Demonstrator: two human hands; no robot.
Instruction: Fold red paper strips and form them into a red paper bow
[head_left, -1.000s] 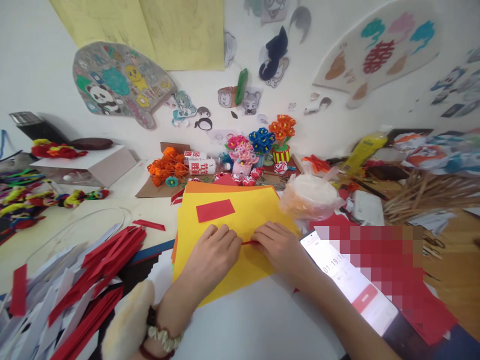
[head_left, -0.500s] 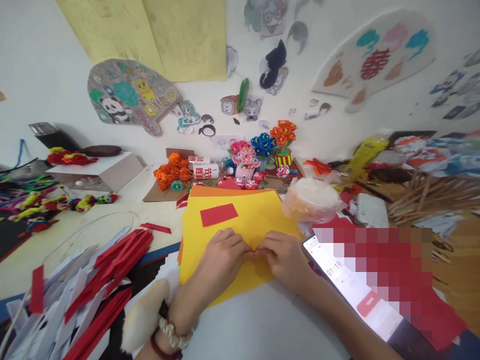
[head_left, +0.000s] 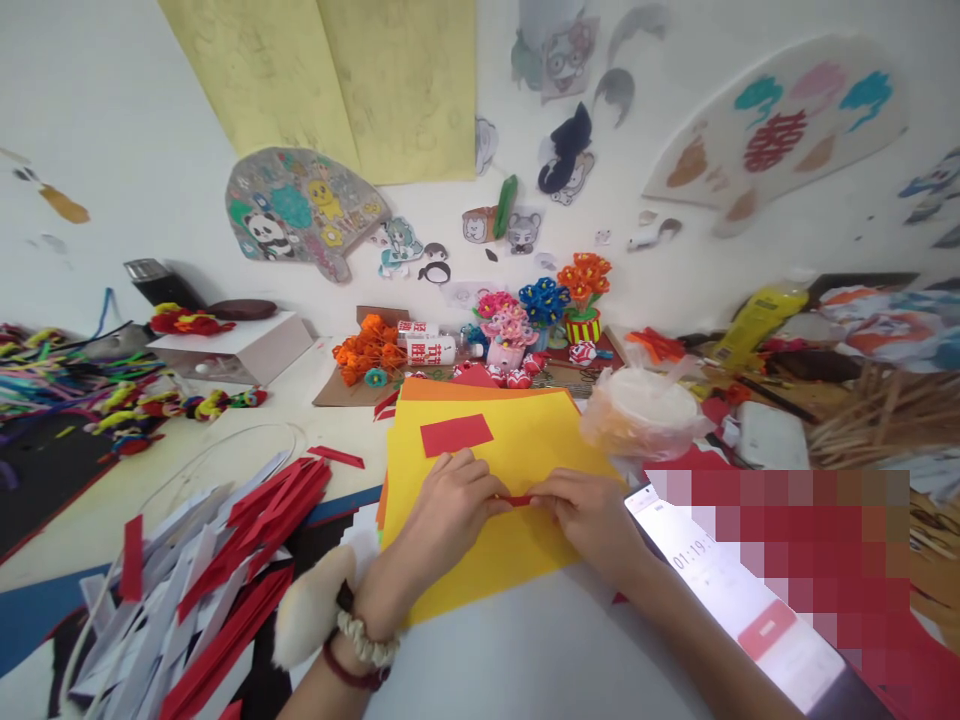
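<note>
Between my two hands runs a narrow folded strip of red paper [head_left: 519, 501], its middle showing and its ends hidden in my fingers. My left hand [head_left: 459, 500] pinches the left end. The right end is pinched by my right hand [head_left: 581, 515]. Both hands are over a yellow sheet [head_left: 450, 590] on a stack of coloured paper. A flat red paper rectangle [head_left: 457, 435] lies on that sheet, just beyond my left hand. White paper [head_left: 487, 660] is nearest to me.
Folded red and white paper strips [head_left: 225, 570] are heaped at the left. A lit phone [head_left: 739, 600] lies by my right forearm. Behind the stack stand a plastic-wrapped tub [head_left: 645, 400], orange craft flowers [head_left: 367, 350] and a bottle [head_left: 439, 347].
My hands have moved slightly apart, so more of the red strip shows between them. The view has shifted a little, with the scene moving right and down.
</note>
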